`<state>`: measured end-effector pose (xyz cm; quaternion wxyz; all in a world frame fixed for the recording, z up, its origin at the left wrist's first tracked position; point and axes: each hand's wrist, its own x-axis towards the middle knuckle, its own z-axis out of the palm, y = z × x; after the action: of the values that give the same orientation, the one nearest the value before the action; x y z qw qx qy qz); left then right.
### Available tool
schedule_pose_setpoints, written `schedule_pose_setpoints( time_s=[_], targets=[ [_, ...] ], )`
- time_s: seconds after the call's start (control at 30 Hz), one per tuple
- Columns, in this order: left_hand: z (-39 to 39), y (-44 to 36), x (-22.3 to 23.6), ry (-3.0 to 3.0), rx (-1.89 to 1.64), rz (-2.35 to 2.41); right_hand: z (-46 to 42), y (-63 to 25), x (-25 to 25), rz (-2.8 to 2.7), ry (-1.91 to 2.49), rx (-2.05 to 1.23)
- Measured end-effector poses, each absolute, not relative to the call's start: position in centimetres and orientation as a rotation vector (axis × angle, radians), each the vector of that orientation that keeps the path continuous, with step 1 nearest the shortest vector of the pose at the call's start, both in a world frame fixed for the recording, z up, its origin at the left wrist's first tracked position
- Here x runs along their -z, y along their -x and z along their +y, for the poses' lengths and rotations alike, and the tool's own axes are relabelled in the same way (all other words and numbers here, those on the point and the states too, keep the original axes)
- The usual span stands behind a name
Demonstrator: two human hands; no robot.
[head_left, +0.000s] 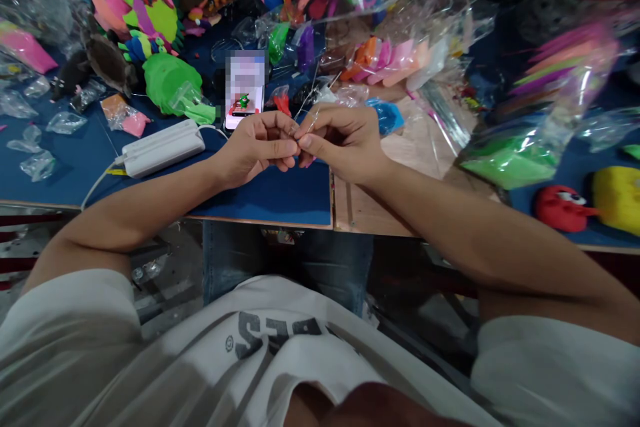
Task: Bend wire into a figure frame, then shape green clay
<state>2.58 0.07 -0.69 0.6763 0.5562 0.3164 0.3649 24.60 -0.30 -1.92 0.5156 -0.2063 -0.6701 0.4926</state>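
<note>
My left hand (pixel 263 148) and my right hand (pixel 345 140) meet above the front of the blue table, fingertips touching. Both are closed in a pinch. What lies between the fingers is too small and too covered to make out; a thin shiny strand shows at the right fingertips and a speck of pink below them. Just beyond my left hand a lit phone (pixel 245 90) stands with a small green figure on its screen. Behind the fingers lies a red piece of clay in clear wrap (pixel 282 101). A blue wrapped piece (pixel 384 116) is beside my right hand.
A white power adapter (pixel 165 147) with a cable lies left, near a green clay lump (pixel 173 83). Wrapped clay pieces (pixel 385 61) and colourful clay figures crowd the back. At right are a green clay bag (pixel 515 163), a red clay head (pixel 560 208) and a yellow block (pixel 617 197).
</note>
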Motion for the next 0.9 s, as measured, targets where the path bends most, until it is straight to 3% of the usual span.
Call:
schedule_pose_setpoints(
  time_s=[0.53,0.9],
  targets=[
    [0.6,-2.5,0.9,-1.044,-0.765,0.585,-0.7,-24.0,3.4,-1.608,0.469,-0.928],
    [0.9,-2.3,0.7,-1.108,-0.837,0.639,-0.5,-24.5,3.3,-1.565,0.556,-0.97]
  ],
)
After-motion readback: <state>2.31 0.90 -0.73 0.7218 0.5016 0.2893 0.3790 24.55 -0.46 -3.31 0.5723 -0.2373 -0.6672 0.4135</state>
